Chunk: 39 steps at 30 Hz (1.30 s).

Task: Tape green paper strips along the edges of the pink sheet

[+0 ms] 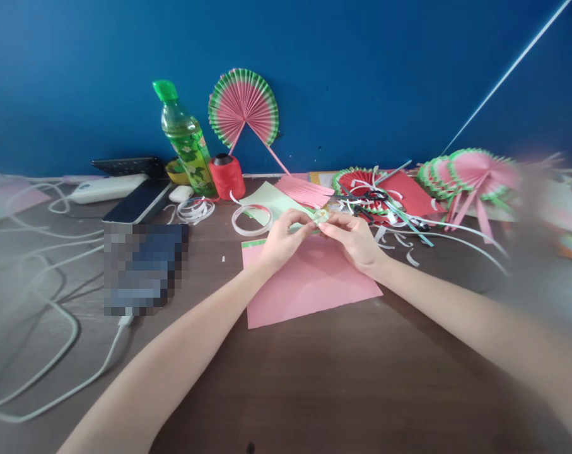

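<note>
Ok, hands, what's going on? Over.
Left hand and right hand both pinching small pale paper piece. Above pink sheet. Tape ring beside left hand, not touching.

Small pale green paper scrap [320,216], pinched up above the flat pink sheet [309,287].

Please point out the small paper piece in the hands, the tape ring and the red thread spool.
small paper piece [320,216]: head view, its visible middle.
tape ring [251,233]: head view, its near rim.
red thread spool [227,180]: head view, its red side.
</note>
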### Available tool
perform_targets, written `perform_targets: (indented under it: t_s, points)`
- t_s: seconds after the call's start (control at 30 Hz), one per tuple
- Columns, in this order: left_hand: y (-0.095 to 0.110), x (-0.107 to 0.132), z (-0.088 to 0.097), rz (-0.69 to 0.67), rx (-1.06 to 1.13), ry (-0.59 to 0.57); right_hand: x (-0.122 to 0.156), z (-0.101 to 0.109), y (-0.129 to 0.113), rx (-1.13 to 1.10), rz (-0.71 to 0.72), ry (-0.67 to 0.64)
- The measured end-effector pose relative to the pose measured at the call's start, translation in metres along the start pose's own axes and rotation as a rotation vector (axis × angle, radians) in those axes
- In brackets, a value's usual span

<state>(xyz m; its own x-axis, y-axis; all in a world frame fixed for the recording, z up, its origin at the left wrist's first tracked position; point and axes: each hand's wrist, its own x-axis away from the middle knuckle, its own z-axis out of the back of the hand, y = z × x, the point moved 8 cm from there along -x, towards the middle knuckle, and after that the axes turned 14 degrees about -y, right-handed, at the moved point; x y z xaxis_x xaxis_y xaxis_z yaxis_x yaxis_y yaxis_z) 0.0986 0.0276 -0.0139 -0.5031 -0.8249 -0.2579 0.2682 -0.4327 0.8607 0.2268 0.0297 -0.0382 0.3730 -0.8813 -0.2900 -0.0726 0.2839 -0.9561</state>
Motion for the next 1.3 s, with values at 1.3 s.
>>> perform_targets:
  t_s: [1.3]
  points:
    - [0.0001,0.0005,-0.0014,0.036,0.018,-0.002,-0.0006,-0.0022,0.0021,-0.005,-0.003,-0.019]
